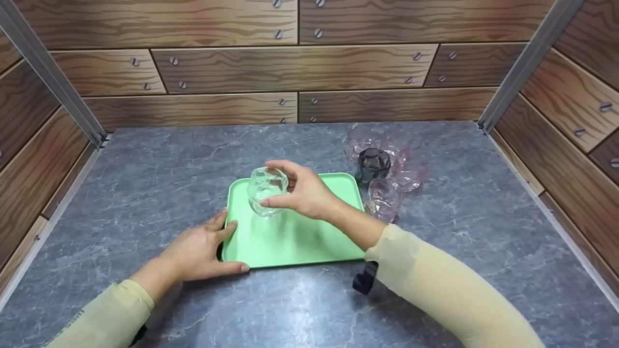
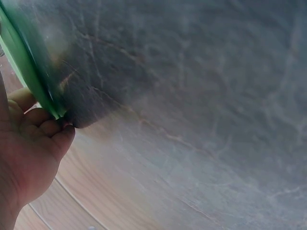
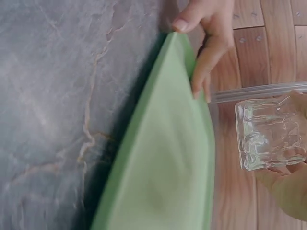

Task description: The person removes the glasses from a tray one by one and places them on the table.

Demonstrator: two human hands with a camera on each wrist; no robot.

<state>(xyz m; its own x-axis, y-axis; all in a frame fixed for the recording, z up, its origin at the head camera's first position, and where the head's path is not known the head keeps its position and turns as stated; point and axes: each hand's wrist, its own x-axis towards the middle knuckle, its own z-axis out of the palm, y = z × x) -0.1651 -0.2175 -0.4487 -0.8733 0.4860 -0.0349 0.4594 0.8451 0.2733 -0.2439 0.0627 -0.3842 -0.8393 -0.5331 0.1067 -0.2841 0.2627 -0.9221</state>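
A light green tray (image 1: pixel 295 241) lies on the grey marbled table. My right hand (image 1: pixel 309 193) grips a clear drinking glass (image 1: pixel 263 188) between thumb and fingers, over the left part of the tray. The right wrist view shows the glass (image 3: pixel 268 134) held above the tray surface, its thick base towards the left of the picture. At the tray's front left corner, my left hand (image 1: pixel 198 249) holds the rim, thumb at the front edge and fingers along the left side. In the left wrist view, this hand's (image 2: pixel 33 153) fingers curl at the green tray edge (image 2: pixel 24 57).
Just right of the tray stand a dark grey glass (image 1: pixel 374 164) and a clear, pinkish glass (image 1: pixel 384 200). Several pink transparent pieces (image 1: pixel 408 176) are grouped behind them. Wood-patterned walls (image 1: pixel 290 67) with metal corner posts enclose the table at the back and sides.
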